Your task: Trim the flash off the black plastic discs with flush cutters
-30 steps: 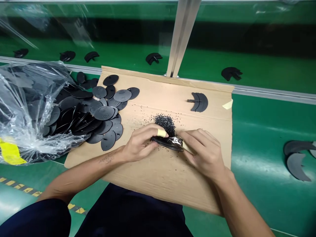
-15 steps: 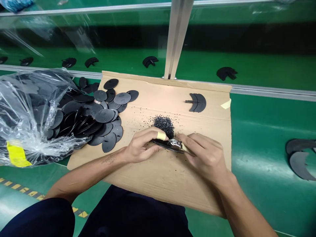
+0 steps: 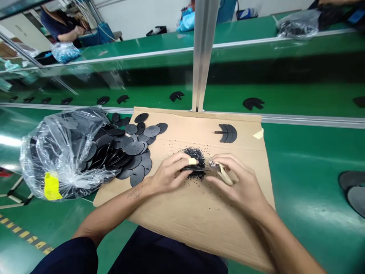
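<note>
My left hand (image 3: 168, 175) pinches a thin black plastic disc (image 3: 193, 168) edge-on over a cardboard sheet (image 3: 199, 213); one finger wears a yellow tape wrap. My right hand (image 3: 238, 182) grips a small metal cutter with tan handles (image 3: 221, 171), its tip at the disc's edge. A heap of black plastic trimmings (image 3: 195, 156) lies just behind the disc. A pile of black discs (image 3: 134, 148) spills from a clear plastic bag (image 3: 65, 152) to the left.
A trimmed black piece (image 3: 227, 133) lies at the cardboard's far side. Similar black pieces (image 3: 253, 102) ride on the green conveyor belt beyond a metal rail; an upright aluminium post (image 3: 201, 57) stands behind. Two dark pieces (image 3: 352, 186) lie at right. Another person sits far left.
The view has tilted up, showing more of the belt and room. My hands with disc and cutter have moved slightly toward the trimmings heap; the cutter has shifted to the disc's right edge.
</note>
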The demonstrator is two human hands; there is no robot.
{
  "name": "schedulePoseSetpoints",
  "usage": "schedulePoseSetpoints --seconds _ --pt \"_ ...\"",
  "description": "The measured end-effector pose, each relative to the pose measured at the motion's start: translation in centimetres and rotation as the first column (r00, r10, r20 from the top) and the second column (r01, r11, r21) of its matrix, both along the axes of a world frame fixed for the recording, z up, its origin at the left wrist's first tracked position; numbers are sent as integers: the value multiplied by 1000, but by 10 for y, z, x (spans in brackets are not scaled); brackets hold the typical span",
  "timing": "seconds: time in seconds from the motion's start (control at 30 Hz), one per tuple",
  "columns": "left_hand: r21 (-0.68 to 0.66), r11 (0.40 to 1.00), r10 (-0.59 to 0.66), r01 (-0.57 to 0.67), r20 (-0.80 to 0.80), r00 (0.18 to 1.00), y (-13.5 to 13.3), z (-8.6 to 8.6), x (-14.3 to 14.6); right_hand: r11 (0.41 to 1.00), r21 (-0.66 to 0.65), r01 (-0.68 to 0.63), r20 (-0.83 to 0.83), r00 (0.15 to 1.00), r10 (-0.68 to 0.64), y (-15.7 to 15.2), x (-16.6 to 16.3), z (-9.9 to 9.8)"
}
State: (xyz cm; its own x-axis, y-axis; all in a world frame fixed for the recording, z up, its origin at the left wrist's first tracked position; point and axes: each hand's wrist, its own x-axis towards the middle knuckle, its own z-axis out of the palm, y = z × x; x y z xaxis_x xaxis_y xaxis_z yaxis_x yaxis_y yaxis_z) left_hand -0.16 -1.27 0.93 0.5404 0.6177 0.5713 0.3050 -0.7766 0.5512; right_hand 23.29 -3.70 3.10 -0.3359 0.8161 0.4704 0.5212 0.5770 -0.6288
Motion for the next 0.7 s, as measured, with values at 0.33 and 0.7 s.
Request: schedulePoseSetpoints --seconds 0.33,0.7 --pt "-418 883 -266 212 -74 961 22 36 -5 949 292 -117 36 993 111 1 -2 -6" --pt "-85 975 144 -204 -453 880 159 77 -64 921 390 -10 178 982 -65 17 13 -25"
